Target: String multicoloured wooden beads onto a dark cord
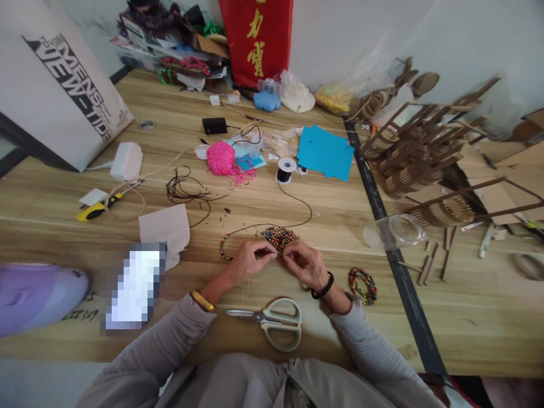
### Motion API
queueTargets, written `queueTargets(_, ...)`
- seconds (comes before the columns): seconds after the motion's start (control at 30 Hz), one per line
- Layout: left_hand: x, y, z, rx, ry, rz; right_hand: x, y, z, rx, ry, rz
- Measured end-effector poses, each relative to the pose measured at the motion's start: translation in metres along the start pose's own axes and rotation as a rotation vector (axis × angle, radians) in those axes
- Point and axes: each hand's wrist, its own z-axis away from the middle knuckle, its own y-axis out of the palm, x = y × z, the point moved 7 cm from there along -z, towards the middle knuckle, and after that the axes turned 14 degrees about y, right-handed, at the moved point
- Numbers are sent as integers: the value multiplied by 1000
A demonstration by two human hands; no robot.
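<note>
Head view: left hand (249,260) and right hand (302,262) meet fingertip to fingertip, pinched shut on a black cord (297,199) just near of the loose bead pile (279,238). Part-strung bead strand (224,248) curves left; a finished bracelet (362,285) lies right, scissors (272,321) near, spool (285,169) far on the bench (297,192). Judged midway: many beads unstrung.
</note>
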Motion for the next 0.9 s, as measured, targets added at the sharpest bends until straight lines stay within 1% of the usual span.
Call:
queueTargets(0.17, -2, -1, -4, -48, -48, 87, -11, -1, 2, -67, 106, -102)
queueTargets(0.27, 1, 1, -6, -55, -77, 144, -17, -4, 1, -109, 176, -151)
queueTargets(0.37, 4, 4, -9, -65, -99, 182, -20, -6, -2, -136, 212, -197)
queueTargets(0.53, 9, 6, -14, -109, -141, 248, -20, -4, -7, -114, 213, -257)
queueTargets(0.7, 12, 8, -16, -120, -178, 313, -20, -3, -8, -94, 194, -280)
queueTargets(0.9, 13, 7, -15, -115, -191, 314, -20, -2, -7, -78, 156, -254)
